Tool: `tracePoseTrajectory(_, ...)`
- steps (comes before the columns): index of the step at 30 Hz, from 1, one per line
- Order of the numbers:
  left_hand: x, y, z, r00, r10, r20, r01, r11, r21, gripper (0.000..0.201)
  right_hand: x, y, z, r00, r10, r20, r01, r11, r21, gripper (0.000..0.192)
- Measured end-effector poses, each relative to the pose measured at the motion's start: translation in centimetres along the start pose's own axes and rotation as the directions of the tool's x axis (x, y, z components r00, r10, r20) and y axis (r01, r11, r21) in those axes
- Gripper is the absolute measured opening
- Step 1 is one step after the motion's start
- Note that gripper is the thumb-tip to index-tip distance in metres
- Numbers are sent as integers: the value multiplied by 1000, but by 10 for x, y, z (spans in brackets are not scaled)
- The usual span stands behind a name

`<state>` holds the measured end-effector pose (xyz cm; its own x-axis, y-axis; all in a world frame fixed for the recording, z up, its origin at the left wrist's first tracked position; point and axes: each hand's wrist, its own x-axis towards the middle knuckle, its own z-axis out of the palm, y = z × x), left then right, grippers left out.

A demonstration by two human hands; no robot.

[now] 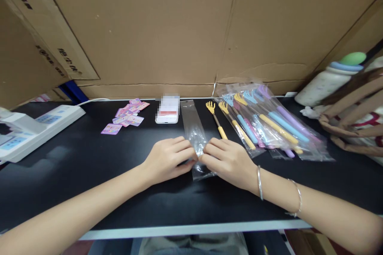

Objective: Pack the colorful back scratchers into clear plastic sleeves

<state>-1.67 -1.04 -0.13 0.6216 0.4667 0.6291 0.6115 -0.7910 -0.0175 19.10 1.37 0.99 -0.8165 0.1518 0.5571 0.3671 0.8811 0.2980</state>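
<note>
At the centre of the frame both hands meet over a long, narrow clear plastic sleeve [195, 135] lying on the black tabletop [89, 167]. The left hand [167, 159] and the right hand [229, 159] pinch the sleeve's near end between fingertips — by the look of it, working the mouth open. Just right of the sleeve lies a loose yellow claw-headed back scratcher [216, 120]; further right, a heap of bagged pastel scratchers [269, 123]. Parting the film calls for a fine, light pinch.

pink cards [125, 118], phone [166, 112], power strip [44, 121], bottle [326, 83] on table [89, 159].
</note>
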Motion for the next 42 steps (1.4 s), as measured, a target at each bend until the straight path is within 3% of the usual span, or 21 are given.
tracePoseTrajectory(11, 0, -1, -3, 1000, 8, -1, -8, 1000, -12, 13, 3, -2, -9, 993, -71, -95, 70, 997, -15, 24)
tracePoseTrajectory(19, 2, 1, -3, 1000, 7, -25, -7, 1000, 1, 13, 1, -2, -7, 993, -71, -93, 71, 997, -6, 21)
tracePoseTrajectory(30, 2, 2, -4, 996, -86, 1, 86, 996, -12, 9, 3, -1, -7, 995, -66, -73, 66, 998, 4, 23)
tracePoseTrajectory(42, 1, 3, -3, 996, -83, 13, 83, 996, -33, 11, 1, -2, -5, 996, -62, -71, 63, 998, 17, 21)
